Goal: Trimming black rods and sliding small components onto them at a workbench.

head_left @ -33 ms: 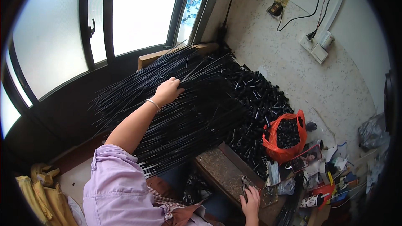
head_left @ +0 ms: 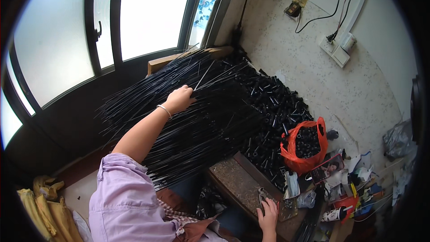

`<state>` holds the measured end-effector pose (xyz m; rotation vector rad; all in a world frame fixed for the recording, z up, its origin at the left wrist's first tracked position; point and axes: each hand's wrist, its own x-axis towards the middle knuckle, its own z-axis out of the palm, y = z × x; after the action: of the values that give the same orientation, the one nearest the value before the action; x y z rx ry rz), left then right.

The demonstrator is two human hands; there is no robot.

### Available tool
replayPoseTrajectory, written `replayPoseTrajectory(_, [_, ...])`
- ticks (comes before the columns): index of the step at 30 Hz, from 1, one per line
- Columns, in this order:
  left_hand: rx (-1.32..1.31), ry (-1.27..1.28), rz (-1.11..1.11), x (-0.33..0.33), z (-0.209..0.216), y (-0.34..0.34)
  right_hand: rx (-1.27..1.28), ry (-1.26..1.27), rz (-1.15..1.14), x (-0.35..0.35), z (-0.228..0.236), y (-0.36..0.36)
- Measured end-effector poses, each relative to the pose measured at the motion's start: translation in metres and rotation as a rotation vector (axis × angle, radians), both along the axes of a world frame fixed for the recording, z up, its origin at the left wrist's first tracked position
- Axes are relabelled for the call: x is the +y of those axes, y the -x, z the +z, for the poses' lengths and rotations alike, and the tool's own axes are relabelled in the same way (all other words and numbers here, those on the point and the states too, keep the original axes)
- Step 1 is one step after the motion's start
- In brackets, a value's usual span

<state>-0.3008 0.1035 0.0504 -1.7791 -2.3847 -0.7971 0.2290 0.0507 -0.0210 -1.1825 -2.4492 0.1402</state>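
Note:
My left hand [head_left: 180,98] reaches over a wide heap of long thin black rods [head_left: 179,152]. Its fingers are closed on a thin rod [head_left: 204,75], which slants up and right from the fingertips and catches the light. My right hand [head_left: 268,216] is low on the right, at the wooden bench [head_left: 230,177]. Its fingers bend round a small metal tool [head_left: 262,193] whose exact kind I cannot make out. Short black tubular pieces [head_left: 273,107] lie in a large pile right of the rods.
A red plastic bag [head_left: 293,152] of black pieces stands by the pile. A phone [head_left: 327,169], a face mask [head_left: 292,184] and a patterned cup [head_left: 332,215] lie among clutter at right. Windows [head_left: 152,13] rise at left; yellow cloth [head_left: 58,215] hangs lower left.
The rod at my left fingertips now slants up more steeply and shows brighter. My left hand has shifted very slightly; my right hand stays where it was.

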Motion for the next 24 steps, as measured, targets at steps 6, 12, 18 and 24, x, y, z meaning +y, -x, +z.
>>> replayPoseTrajectory(6, [-0.164,-0.057,-0.07,0.005,0.063,-0.047,0.088,0.079,-0.043,0.001,-0.006,-0.009])
replayPoseTrajectory(12, [-0.191,-0.389,-0.407,0.051,0.155,-0.136,0.069,0.106,-0.111,-0.005,0.001,-0.024])
replayPoseTrajectory(18, [-0.449,-0.604,-0.541,0.053,0.195,-0.263,0.033,0.129,-0.205,-0.01,0.001,-0.039])
replayPoseTrajectory(24, [-0.983,-0.689,-0.61,0.057,0.147,-0.319,0.045,0.147,-0.2,-0.014,0.004,-0.043])
